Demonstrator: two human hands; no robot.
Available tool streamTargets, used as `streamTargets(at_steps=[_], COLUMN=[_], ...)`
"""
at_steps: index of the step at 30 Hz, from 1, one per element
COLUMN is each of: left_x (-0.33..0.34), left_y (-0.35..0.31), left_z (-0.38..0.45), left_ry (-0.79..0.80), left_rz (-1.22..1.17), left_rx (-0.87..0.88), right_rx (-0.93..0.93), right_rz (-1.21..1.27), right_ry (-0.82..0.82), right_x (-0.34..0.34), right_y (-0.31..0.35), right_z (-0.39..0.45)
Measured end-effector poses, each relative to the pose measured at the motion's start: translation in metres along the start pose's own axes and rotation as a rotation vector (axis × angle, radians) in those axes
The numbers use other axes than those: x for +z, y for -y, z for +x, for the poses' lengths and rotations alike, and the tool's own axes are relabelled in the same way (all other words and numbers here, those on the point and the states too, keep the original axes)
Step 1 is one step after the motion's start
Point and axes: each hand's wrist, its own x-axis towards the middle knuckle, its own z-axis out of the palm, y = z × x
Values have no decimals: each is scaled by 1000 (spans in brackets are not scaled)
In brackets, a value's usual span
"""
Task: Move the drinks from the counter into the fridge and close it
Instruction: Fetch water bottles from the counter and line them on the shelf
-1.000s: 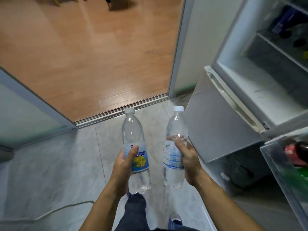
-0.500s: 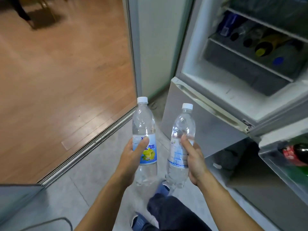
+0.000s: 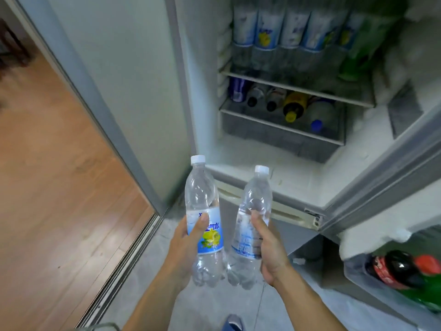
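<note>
The left hand has its fingers wrapped round the middle of a clear plastic water bottle with a white cap and a blue label bearing a yellow lemon, thumb pressed across the label front. The right hand grips a second clear plastic bottle with a white cap and a pale blue-printed label the same way, thumb high on the label. Both bottles stand nearly upright, caps toward 12 o'clock, their bases just beside each other, perhaps touching. Held at the waist like this, one per hand, they are steady for carrying and each can be slid in alone.

At 1 o'clock from the bottles stands the open white fridge. Its upper wire shelf carries a row of upright bottles with matching blue labels, likely where these two belong. Below, a grey drawer holds bottles and what looks like a can lying on their sides; the blur there hides the details. At 4 o'clock the fridge door rack holds a dark cola bottle with a red label beside a green bottle. The door is swung wide, so closing is not yet done.
</note>
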Motion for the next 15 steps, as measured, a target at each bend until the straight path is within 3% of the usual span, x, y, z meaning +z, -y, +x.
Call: streamTargets(at_steps=[9, 15], left_x=[65, 112], left_y=[-79, -159], left_z=[102, 166], left_ry=[284, 374], left_rz=[31, 105], left_rx=[14, 189], right_rx=[-236, -420], right_rz=[147, 92], right_ry=[-183, -337], right_x=[-21, -9], right_y=[76, 161], right_z=[54, 101])
